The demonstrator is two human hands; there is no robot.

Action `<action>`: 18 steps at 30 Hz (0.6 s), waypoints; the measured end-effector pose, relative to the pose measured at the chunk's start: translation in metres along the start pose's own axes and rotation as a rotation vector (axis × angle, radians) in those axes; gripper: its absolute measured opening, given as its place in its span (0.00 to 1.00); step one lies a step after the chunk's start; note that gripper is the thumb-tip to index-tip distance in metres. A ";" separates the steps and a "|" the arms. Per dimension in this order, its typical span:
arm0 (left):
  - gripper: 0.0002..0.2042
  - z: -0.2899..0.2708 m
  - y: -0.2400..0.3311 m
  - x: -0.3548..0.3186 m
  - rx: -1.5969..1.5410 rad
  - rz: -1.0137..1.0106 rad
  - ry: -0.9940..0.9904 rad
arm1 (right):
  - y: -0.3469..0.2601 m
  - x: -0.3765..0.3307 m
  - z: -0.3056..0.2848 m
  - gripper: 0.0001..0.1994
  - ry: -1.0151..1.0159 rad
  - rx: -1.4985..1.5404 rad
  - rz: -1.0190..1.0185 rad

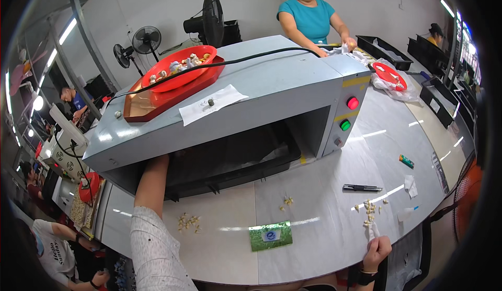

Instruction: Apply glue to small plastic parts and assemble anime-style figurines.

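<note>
My left arm reaches into the dark opening of a grey box-shaped machine point(246, 89); my left hand is hidden inside it. My right hand point(375, 252) rests at the table's near edge, fingers closed on a small white piece, beside a scatter of small pale pieces point(369, 210). Two more little heaps of pale pieces point(189, 222) point(286, 202) lie on the grey table point(324, 223). A green foil packet point(270, 235) lies between my arms.
On the machine sit a red bowl point(180, 67) on a red tray, a white paper and a black cable. A black pen-like tool point(362, 188) lies on the table. Across it a person in a teal shirt point(312, 19) handles items; fans stand behind.
</note>
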State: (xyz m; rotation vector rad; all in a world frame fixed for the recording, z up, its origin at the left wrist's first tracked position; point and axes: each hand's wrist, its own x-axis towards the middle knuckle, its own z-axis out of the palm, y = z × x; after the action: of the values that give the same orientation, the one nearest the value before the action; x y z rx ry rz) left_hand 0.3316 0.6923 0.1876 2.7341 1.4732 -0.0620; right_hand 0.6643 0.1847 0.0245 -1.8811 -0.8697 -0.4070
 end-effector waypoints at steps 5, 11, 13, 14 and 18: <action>0.31 -0.007 0.009 -0.010 -0.047 -0.016 -0.038 | 0.002 0.000 0.000 0.13 0.014 0.060 -0.005; 0.32 -0.016 0.014 -0.013 -0.109 -0.045 -0.094 | 0.002 -0.003 0.000 0.13 -0.001 0.038 0.011; 0.32 -0.016 0.017 -0.018 -0.125 -0.058 -0.121 | 0.002 -0.002 -0.002 0.13 -0.010 0.040 0.007; 0.32 -0.017 0.017 -0.020 -0.132 -0.065 -0.134 | 0.002 -0.001 -0.002 0.13 -0.013 0.042 -0.001; 0.32 -0.022 0.034 -0.019 -0.163 -0.087 -0.182 | 0.007 0.000 -0.001 0.13 0.006 0.057 -0.017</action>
State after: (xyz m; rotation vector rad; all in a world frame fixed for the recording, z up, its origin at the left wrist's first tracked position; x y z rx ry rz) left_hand 0.3501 0.6589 0.2111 2.4640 1.4766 -0.1793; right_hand 0.6691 0.1824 0.0204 -1.8204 -0.8846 -0.3941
